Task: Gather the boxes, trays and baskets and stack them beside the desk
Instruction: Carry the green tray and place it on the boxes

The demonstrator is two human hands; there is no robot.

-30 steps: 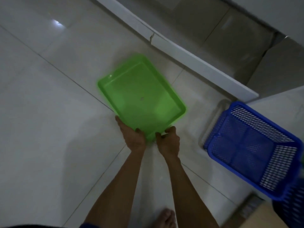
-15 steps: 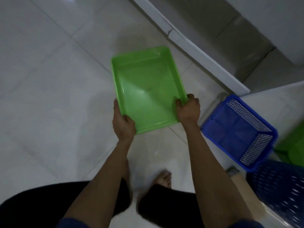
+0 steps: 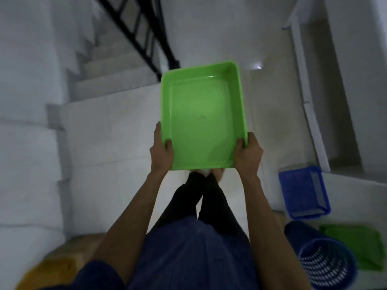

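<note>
Head view. The setting is a pale tiled floor (image 3: 117, 143) in a dim hall with white walls. A staircase (image 3: 109, 70) with a black railing (image 3: 142, 32) rises at the far left.

The green tray (image 3: 201, 122) is held clear of the floor, roughly level, in front of the body and above the person's feet. It is empty. The left hand (image 3: 162, 152) grips the near left corner and the right hand (image 3: 248, 155) grips the near right corner. Each thumb is hooked over the rim. The hands are apart, one at each side of the tray.

Step in hand, as judged: carrying one gathered tray towards the stacking place. The bench is not in view, so the next move calls for turning to locate it, then lowering the tray flat.

Other items: a blue mesh basket (image 3: 303, 191) stands on the floor at the right. A round blue basket (image 3: 322, 260) lies nearer, with a green item (image 3: 356, 245), blurred, just beside it. A brown box (image 3: 62, 260) sits at the near left. These flank the person's legs and could catch a foot during a turn.
</note>
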